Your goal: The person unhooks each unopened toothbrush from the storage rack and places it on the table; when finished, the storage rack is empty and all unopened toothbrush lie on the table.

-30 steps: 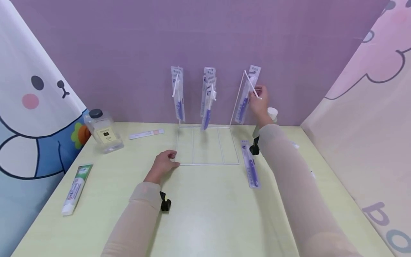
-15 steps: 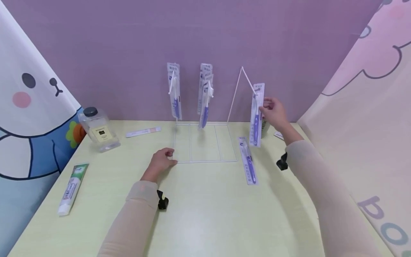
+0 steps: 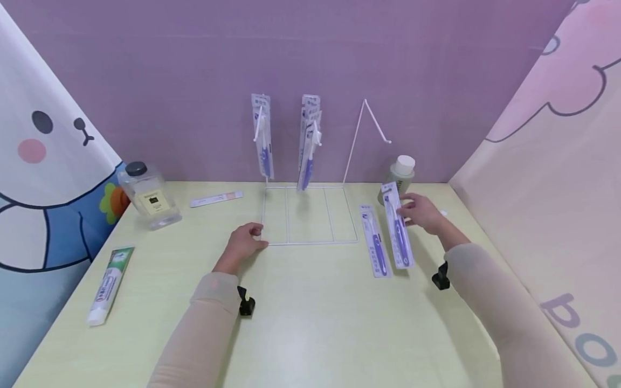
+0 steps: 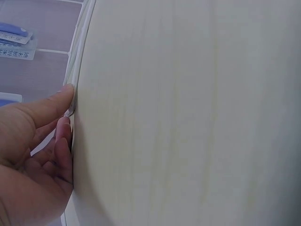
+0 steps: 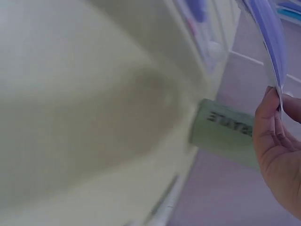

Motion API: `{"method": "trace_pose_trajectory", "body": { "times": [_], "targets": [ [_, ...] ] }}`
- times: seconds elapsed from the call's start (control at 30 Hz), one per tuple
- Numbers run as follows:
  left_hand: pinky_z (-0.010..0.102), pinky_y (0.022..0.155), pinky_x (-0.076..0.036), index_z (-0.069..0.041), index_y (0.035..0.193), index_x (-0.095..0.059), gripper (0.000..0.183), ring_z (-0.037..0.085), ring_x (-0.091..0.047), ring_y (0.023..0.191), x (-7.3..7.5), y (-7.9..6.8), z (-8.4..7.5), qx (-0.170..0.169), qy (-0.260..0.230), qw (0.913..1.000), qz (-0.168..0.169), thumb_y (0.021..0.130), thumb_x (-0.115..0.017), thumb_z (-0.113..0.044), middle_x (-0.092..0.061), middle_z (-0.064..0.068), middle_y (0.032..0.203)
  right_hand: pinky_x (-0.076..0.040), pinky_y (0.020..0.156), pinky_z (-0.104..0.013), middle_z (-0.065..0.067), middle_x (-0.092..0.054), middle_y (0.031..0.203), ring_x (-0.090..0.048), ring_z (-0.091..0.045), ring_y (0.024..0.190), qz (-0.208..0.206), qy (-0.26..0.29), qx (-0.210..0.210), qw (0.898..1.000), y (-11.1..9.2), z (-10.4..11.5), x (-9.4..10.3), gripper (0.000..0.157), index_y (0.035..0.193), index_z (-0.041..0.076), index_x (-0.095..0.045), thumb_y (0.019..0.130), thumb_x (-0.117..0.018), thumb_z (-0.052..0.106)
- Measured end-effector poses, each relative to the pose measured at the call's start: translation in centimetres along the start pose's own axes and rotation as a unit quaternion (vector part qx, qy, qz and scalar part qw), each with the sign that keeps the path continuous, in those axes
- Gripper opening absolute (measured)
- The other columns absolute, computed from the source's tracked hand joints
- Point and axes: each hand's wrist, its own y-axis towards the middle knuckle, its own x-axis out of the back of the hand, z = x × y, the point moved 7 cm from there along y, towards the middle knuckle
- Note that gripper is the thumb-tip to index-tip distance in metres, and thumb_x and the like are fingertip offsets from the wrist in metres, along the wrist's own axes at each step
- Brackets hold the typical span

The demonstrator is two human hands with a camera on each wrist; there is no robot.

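My right hand (image 3: 423,212) pinches the edge of a packaged purple toothbrush (image 3: 398,226), tilted above the table at the right. The right wrist view shows the pack (image 5: 270,37) between thumb and fingers. A second packaged toothbrush (image 3: 375,242) lies flat just left of it. At the front left corner of a white wire display rack (image 3: 312,244), my left hand (image 3: 241,245) pinches the frame; the left wrist view has thumb and fingertips at the wire corner (image 4: 71,110). Packaged toothbrushes hang from the left hook (image 3: 263,140) and middle hook (image 3: 309,145); the right hook (image 3: 375,119) is bare.
A green bottle with a white cap (image 3: 404,167) stands behind my right hand. On the left are a clear bottle with a black cap (image 3: 154,199), a toothpaste tube (image 3: 110,285) and a slim white packet (image 3: 216,199). A purple backdrop (image 3: 194,81) rises behind the table.
My right hand has slid the packaged toothbrush off the right hook and brought it down toward the table, beside the one lying there. The left hand stays at the rack's corner.
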Motion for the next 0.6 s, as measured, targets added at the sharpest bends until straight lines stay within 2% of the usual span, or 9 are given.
{"method": "trace_pose_trajectory", "body": {
  "times": [0.13,0.23,0.43,0.6],
  "targets": [
    [0.042,0.096,-0.032,-0.004,0.126,-0.048,0.053,0.029,-0.045,0.108,0.1,0.0,0.0,-0.001,0.001,1.0,0.002,0.079,-0.069,-0.014,-0.052,0.011,0.115,-0.051,0.073,-0.039,-0.033,-0.048,0.112,-0.06,-0.027,0.082,0.019,0.029,-0.051,0.998,-0.2,-3.2,-1.0,0.054,0.136,-0.009,-0.022,0.089,-0.049,-0.003],
    [0.042,0.096,-0.032,-0.004,0.126,-0.048,0.053,0.029,-0.045,0.108,0.2,0.0,0.0,0.003,0.001,1.0,0.003,0.079,-0.069,-0.014,-0.052,0.012,0.115,-0.051,0.073,-0.038,-0.031,-0.049,0.112,-0.06,-0.023,0.081,0.021,0.028,-0.074,0.997,-0.2,-4.7,-1.5,0.054,0.135,-0.01,-0.023,0.089,-0.049,-0.001],
    [0.043,0.096,-0.032,-0.005,0.126,-0.048,0.053,0.029,-0.045,0.108,0.2,0.0,0.0,0.009,-0.001,1.0,-0.002,0.079,-0.069,-0.014,-0.052,0.011,0.116,-0.052,0.07,-0.035,-0.03,-0.052,0.108,-0.06,-0.023,0.078,0.014,0.005,-0.089,0.996,0.4,-6.0,-1.9,0.05,0.132,-0.013,-0.029,0.088,-0.051,0.0],
    [0.042,0.096,-0.032,-0.006,0.127,-0.048,0.052,0.028,-0.045,0.108,-0.1,-0.3,0.2,0.019,-0.011,0.9998,0.004,0.08,-0.069,-0.014,-0.051,0.01,0.116,-0.052,0.067,-0.035,-0.026,-0.054,0.103,-0.06,-0.022,0.074,0.016,-0.018,-0.111,0.993,0.2,-6.8,-2.0,0.05,0.132,-0.011,-0.03,0.088,-0.052,0.001]
  ]
}}
